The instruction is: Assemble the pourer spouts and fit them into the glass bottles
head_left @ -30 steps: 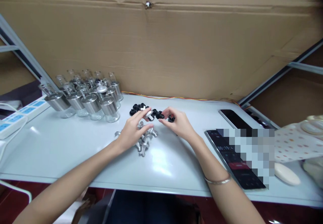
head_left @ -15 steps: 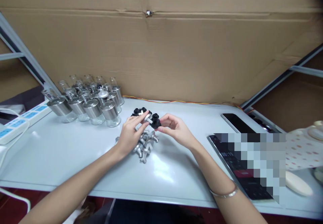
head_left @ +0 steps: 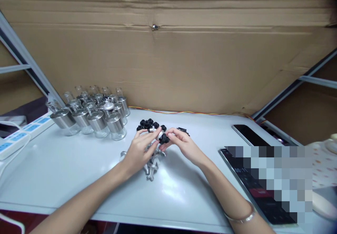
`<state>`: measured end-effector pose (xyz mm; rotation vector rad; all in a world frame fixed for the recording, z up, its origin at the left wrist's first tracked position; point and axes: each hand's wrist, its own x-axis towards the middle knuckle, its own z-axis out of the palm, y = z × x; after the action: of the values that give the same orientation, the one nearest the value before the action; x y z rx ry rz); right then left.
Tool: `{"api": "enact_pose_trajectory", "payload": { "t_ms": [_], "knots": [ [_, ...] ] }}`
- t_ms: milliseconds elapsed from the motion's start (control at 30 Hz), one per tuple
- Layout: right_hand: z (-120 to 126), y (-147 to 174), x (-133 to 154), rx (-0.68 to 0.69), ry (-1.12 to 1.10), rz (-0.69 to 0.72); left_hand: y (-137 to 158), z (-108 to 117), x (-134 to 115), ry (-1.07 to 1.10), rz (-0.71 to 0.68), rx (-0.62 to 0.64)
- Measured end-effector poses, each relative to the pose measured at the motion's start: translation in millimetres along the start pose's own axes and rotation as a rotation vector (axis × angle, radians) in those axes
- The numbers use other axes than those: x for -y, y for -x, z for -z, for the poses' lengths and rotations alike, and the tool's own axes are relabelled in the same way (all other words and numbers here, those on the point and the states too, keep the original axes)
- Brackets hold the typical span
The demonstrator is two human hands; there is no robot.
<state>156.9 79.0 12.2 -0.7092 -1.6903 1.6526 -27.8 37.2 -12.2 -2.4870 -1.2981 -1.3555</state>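
Observation:
Between the fingertips of my left hand (head_left: pixel 137 154) is a silver pourer spout (head_left: pixel 160 134), its round flange turned toward the right. My right hand (head_left: pixel 185 145) pinches a black plastic stopper (head_left: pixel 164 139) against the end of that spout; the two parts touch. Below my hands lies a loose pile of silver spouts (head_left: pixel 152 168), partly covered by my left hand. Just behind the fingers, several black stoppers (head_left: pixel 146 123) are heaped on the table. Thin black pieces (head_left: pixel 183 131) lie beyond my right hand.
Several glass bottles with metal sleeves (head_left: pixel 98 122) stand at the back left, one with a silver top. A power strip (head_left: pixel 30 130) runs along the left. To the right lie a phone (head_left: pixel 250 134) and a tablet-like device (head_left: pixel 259 188). Cardboard (head_left: pixel 189 69) walls the back.
The view has tilted slightly upward. The silver spout and black stopper have turned in my fingers, and my right hand has closed in on the stopper.

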Motion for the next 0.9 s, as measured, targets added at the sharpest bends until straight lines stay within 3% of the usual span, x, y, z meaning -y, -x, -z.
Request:
{"api": "enact_pose_trajectory", "payload": {
  "t_ms": [333, 667, 900],
  "knots": [
    [-0.9, 2.2, -1.2, 0.128, -0.018, -0.071, 2.9, -1.6, 1.8, 0.03, 0.043, 0.076],
    [-2.5, 3.1, -1.9, 0.08, 0.012, -0.032, -0.7, 2.9, -1.8, 0.114, 0.231, 0.107],
    [-1.8, 0.0, -5.5, -0.028, 0.184, 0.13, -7.8, 9.2, -6.7, 0.203, 0.386, 0.103]
  ]
}}
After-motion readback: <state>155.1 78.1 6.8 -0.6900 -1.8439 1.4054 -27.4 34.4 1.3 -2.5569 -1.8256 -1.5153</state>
